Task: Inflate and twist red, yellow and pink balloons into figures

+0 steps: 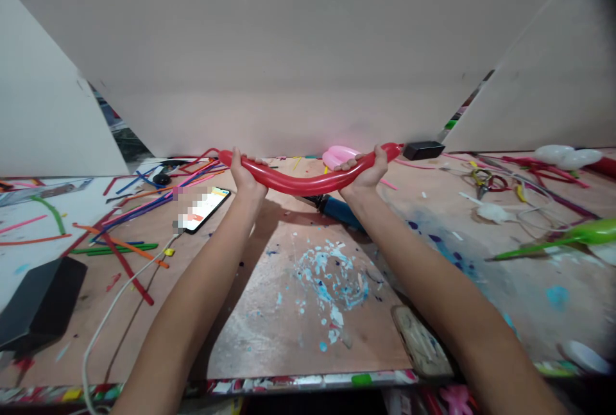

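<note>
A long red modelling balloon [303,185], inflated, sags in a shallow curve between my two hands above the table. My left hand [248,177] is wrapped round it near its left end, where a thin uninflated tail trails off to the left. Near the other end my right hand [366,174] grips it, thumb up. Behind that hand lies a pink inflated balloon [339,153], partly hidden. A blue balloon pump [341,210] rests on the table beneath the red balloon, partly covered by my right wrist.
Left of my arms are a lit phone [206,211] on a white cable, many uninflated balloons [128,258] and a black block [43,303]. Scissors [486,181], a green balloon [587,233] and white balloons [568,156] lie at right. White panels [289,49] wall off the back.
</note>
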`<action>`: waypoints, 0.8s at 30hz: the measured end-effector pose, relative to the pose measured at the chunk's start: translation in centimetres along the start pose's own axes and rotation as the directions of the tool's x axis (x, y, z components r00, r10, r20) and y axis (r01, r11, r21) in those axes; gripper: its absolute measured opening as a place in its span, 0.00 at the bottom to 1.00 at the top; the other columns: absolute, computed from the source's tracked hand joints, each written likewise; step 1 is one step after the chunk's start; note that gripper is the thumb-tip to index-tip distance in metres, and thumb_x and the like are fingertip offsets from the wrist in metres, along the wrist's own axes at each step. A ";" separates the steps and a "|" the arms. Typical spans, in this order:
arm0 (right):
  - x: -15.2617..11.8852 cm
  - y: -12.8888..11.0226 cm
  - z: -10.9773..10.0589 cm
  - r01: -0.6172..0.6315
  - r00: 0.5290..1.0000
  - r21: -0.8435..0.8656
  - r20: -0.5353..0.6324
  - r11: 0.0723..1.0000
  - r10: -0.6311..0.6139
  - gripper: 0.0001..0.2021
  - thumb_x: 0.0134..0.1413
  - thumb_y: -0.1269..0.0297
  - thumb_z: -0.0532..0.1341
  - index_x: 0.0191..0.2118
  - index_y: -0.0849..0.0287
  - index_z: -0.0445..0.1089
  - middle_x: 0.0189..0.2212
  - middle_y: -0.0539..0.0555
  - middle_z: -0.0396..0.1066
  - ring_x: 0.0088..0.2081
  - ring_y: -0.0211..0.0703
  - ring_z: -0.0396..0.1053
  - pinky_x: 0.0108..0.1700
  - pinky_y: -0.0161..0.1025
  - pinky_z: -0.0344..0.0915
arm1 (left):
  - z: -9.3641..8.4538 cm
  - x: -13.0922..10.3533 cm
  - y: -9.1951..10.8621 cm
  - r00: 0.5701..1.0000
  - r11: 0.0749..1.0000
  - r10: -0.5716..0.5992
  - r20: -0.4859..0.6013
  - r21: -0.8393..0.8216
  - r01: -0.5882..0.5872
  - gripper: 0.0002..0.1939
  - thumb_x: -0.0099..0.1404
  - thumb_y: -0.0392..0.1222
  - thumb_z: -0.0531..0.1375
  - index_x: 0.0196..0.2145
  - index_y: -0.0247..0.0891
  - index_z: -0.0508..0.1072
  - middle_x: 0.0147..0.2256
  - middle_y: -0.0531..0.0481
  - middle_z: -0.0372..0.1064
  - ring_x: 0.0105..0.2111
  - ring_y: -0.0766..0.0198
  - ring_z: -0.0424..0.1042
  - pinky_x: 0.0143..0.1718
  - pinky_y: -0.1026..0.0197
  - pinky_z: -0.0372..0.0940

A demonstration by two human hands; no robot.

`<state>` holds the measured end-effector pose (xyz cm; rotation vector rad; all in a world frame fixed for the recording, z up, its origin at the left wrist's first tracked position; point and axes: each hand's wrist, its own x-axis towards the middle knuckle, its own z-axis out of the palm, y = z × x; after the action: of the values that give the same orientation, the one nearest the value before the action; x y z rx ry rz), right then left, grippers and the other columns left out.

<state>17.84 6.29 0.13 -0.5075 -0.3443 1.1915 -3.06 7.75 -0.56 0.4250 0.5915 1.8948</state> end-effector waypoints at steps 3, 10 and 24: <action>-0.5 0.2 0.0 -0.042 0.998 -0.017 0.052 0.999 0.042 0.25 0.53 0.42 0.56 0.19 0.55 0.50 0.09 0.41 0.46 0.11 0.30 0.48 0.13 0.31 0.53 | 0.2 -0.4 0.0 0.999 0.984 -0.011 -0.036 -0.178 0.004 0.23 0.59 0.55 0.63 0.23 0.40 0.55 0.14 0.62 0.52 0.12 0.75 0.57 0.20 0.69 0.57; -2.2 2.7 -0.4 -0.225 0.966 -0.107 0.109 0.968 0.237 0.28 0.63 0.47 0.52 0.19 0.55 0.41 0.08 0.40 0.38 0.09 0.29 0.37 0.09 0.29 0.40 | 0.4 0.0 2.2 0.995 0.966 -0.010 -0.101 -0.259 -0.016 0.23 0.69 0.54 0.54 0.22 0.39 0.53 0.12 0.62 0.44 0.10 0.75 0.48 0.15 0.68 0.50; -3.1 3.1 1.2 0.000 0.996 0.021 0.084 1.000 -0.002 0.20 0.53 0.48 0.60 0.21 0.55 0.57 0.14 0.43 0.60 0.17 0.33 0.62 0.23 0.34 0.66 | 0.9 -1.9 -0.7 0.996 0.976 -0.084 0.022 -0.197 0.087 0.13 0.58 0.47 0.63 0.28 0.39 0.64 0.22 0.57 0.65 0.22 0.68 0.70 0.33 0.61 0.67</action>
<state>13.77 4.41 -0.54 -0.4394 -0.4037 1.2170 -1.36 6.44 -0.29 0.2786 0.4002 1.8455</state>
